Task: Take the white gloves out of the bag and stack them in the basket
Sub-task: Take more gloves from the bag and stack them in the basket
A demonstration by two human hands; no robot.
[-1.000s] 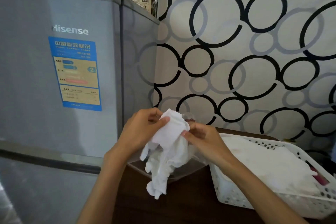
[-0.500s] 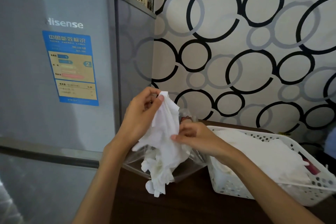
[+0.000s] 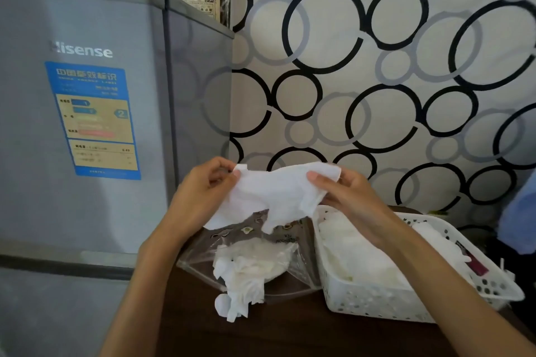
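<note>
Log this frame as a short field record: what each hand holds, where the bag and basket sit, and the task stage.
left hand: pinches the left edge of a white glove
right hand: pinches the glove's right edge
glove: spread between the hands, above the bag
bag: clear, on the dark table, more gloves spilling out
basket: white, right of the bag, gloves inside
stage: held glove not yet in the basket

Basket's (image 3: 377, 301) far side hidden behind right forearm (image 3: 420, 264).

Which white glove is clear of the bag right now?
The glove stretched between the left hand and right hand, above the bag; the others spill from it or lie in the basket.
</note>
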